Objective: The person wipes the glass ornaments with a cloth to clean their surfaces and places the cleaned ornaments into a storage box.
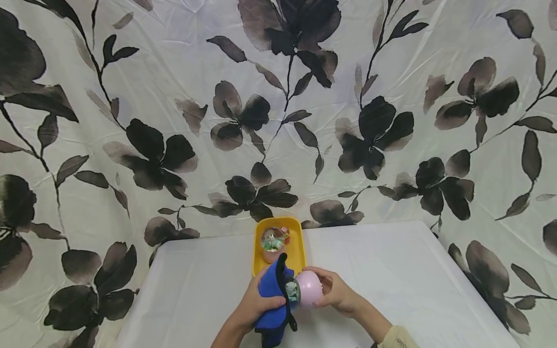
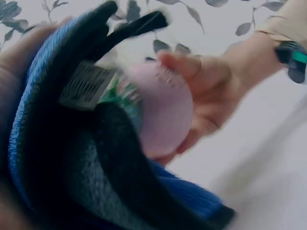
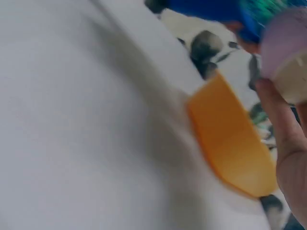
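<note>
My left hand grips a blue cloth pouch with black trim, thumb across its near side. The pouch's mouth faces right, and a white barcode label shows at it in the left wrist view. My right hand holds a snow globe by its rounded pink base, fingers curled round it. The globe's clear dome, with green and white shapes inside, is at the pouch's mouth, partly hidden by the cloth. Both are held over the white table, in front of a yellow tray.
Inside the tray lies another globe with a pinkish base and green figures, a small reddish piece beside it. The white table extends to both sides. Behind it hangs a floral cloth.
</note>
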Demonstrator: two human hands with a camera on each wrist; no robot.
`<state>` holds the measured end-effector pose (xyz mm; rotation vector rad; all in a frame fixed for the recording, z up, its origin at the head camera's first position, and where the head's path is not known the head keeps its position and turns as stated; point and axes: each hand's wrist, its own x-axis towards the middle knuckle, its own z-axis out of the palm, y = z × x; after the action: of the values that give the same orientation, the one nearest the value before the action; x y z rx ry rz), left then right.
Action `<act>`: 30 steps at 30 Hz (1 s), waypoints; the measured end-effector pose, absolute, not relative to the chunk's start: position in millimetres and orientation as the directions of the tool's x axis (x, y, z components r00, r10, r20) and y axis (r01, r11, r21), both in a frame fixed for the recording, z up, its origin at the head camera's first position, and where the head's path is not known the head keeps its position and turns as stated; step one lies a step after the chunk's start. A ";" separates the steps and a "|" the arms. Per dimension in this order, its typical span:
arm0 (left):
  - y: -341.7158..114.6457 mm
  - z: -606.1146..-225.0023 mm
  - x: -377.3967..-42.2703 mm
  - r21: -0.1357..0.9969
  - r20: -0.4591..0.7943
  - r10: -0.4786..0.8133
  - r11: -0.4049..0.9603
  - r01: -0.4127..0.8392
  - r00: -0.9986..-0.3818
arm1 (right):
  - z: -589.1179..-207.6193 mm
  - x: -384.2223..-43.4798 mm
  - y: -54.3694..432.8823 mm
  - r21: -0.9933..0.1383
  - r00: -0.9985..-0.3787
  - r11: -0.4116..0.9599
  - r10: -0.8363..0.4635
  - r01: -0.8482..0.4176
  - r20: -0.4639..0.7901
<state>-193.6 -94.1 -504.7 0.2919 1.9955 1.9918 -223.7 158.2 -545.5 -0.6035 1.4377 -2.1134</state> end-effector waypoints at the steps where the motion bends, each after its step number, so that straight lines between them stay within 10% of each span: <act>1: -92.7 -505.5 -193.6 0.998 -0.069 0.312 0.015 -0.068 -0.947 | -550.3 -216.7 152.9 -0.925 -0.807 -0.330 -0.589 0.189 0.045; 8: -83.1 -510.8 -192.8 0.997 -0.067 0.060 0.034 -0.065 -0.996 | -555.7 -170.3 115.8 -0.910 -0.965 -0.391 -0.260 0.137 -0.034; 14: -80.9 -512.9 -193.7 0.989 -0.078 -0.021 0.121 -0.080 -0.997 | -538.6 -159.8 106.8 -0.965 -0.962 0.043 -0.105 -0.257 0.252; 18: -87.2 -514.7 -191.8 0.985 -0.096 0.052 0.148 -0.087 -0.994 | -518.1 -164.8 118.0 -0.686 -0.811 0.435 -0.282 -0.584 0.512; 22: -93.5 -509.6 -194.8 0.980 -0.130 0.215 0.178 -0.092 -0.968 | -479.1 -184.8 138.1 -0.436 -0.654 0.488 -0.572 -0.756 0.495; 30: -94.2 -508.7 -192.0 0.966 -0.199 0.404 0.236 -0.109 -0.893 | -469.7 -243.7 163.7 -0.902 -0.607 0.206 -0.791 -0.380 0.075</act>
<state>-192.0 -94.2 -508.7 0.2707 2.1060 1.6974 -243.7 163.7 -469.7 -1.0893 2.0826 -1.3740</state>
